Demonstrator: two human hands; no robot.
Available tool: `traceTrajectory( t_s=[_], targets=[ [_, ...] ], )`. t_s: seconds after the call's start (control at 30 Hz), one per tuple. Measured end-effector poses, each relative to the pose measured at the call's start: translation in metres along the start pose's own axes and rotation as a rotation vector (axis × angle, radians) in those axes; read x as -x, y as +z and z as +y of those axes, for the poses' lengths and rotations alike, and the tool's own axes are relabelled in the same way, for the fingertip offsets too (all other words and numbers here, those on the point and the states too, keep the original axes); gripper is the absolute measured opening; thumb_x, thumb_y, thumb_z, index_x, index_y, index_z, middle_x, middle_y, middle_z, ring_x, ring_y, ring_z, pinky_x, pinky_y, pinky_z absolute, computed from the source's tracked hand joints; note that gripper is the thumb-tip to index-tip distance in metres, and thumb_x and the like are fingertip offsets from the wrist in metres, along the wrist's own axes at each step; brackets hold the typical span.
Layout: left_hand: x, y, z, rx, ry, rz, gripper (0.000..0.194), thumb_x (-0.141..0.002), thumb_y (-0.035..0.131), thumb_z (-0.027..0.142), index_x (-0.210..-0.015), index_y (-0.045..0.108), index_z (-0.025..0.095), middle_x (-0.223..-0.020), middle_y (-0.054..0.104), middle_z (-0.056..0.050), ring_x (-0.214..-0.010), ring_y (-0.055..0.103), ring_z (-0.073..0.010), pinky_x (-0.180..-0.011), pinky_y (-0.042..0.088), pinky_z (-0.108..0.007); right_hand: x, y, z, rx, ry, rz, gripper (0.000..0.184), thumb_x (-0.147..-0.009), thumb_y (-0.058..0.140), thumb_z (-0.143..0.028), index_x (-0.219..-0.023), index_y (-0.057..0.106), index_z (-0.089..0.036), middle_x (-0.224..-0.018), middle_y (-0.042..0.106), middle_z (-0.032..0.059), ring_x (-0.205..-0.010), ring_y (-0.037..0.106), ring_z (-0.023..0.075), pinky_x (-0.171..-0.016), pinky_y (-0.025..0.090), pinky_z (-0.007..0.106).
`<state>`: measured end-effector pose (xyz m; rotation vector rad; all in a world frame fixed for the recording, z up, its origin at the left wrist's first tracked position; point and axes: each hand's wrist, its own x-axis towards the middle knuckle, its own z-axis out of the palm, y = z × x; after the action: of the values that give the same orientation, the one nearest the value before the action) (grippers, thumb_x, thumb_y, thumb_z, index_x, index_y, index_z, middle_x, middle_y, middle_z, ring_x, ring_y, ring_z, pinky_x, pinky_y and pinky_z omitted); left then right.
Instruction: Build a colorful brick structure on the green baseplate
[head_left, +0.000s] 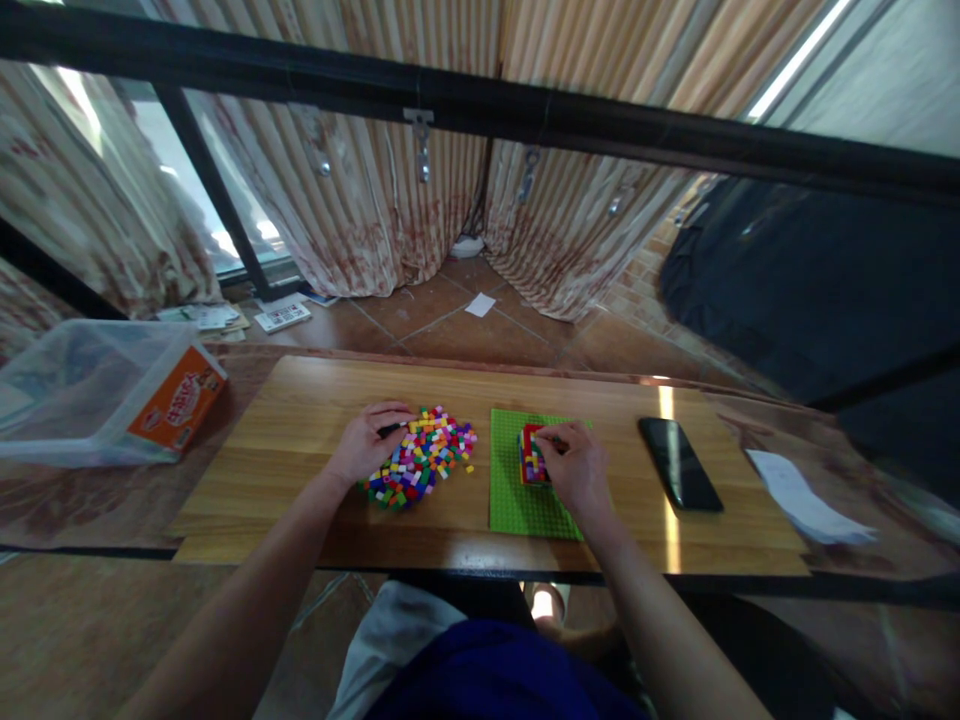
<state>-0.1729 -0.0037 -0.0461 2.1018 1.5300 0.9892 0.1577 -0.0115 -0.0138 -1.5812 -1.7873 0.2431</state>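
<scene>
A heap of small multicoloured bricks (pixel 424 458) lies on the wooden table (pixel 300 420). My left hand (pixel 369 440) rests at the heap's left edge, fingers curled round a small dark piece at their tips. To the right lies a green baseplate (pixel 517 500) with a small stack of coloured bricks (pixel 531 455) built on it. Over that stack my right hand (pixel 574 468) has its fingers pinched together on the top of the stack; whether it holds a loose brick is hidden.
A black phone (pixel 679 463) lies right of the baseplate, and a white paper (pixel 802 495) beyond it. A clear plastic bin (pixel 82 385) with an orange box (pixel 178 405) stands at the far left. Curtains and a tiled floor lie behind the table.
</scene>
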Motion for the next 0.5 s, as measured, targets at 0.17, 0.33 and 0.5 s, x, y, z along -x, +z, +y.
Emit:
traceTrajectory(
  t_s=[0.17,0.33,0.5],
  targets=[
    [-0.001,0.001,0.002,-0.018,-0.007,-0.002,0.026,-0.083,0.055,0.035,-0.095,0.073,0.021,-0.113,0.067,-0.007,-0.107,0.061,-0.0228,-0.1,0.047,-0.042,0.005,0.002,0.002,0.062,-0.103,0.009,0.019,-0.087,0.055,-0.026,-0.078,0.071,-0.021,-0.083,0.063,0.0062,-0.084,0.054,0.0204,-0.078,0.043,0.035],
    [-0.002,0.001,0.001,-0.029,-0.022,-0.007,0.025,-0.081,0.057,0.036,-0.091,0.074,0.021,-0.112,0.067,-0.008,-0.106,0.061,-0.0234,-0.1,0.047,-0.043,0.011,0.002,0.002,0.113,-0.167,0.007,0.022,-0.09,0.051,-0.024,-0.089,0.073,-0.021,-0.09,0.061,0.0079,-0.09,0.051,0.0212,-0.083,0.042,0.036],
    [-0.008,-0.003,0.005,-0.017,-0.009,-0.057,0.027,-0.079,0.058,0.033,-0.098,0.072,0.022,-0.112,0.068,-0.007,-0.106,0.061,-0.023,-0.1,0.046,-0.042,0.013,-0.001,0.002,0.038,-0.127,0.005,0.022,-0.089,0.052,-0.024,-0.091,0.074,-0.022,-0.094,0.062,0.0083,-0.093,0.053,0.0216,-0.083,0.045,0.037]
  ],
)
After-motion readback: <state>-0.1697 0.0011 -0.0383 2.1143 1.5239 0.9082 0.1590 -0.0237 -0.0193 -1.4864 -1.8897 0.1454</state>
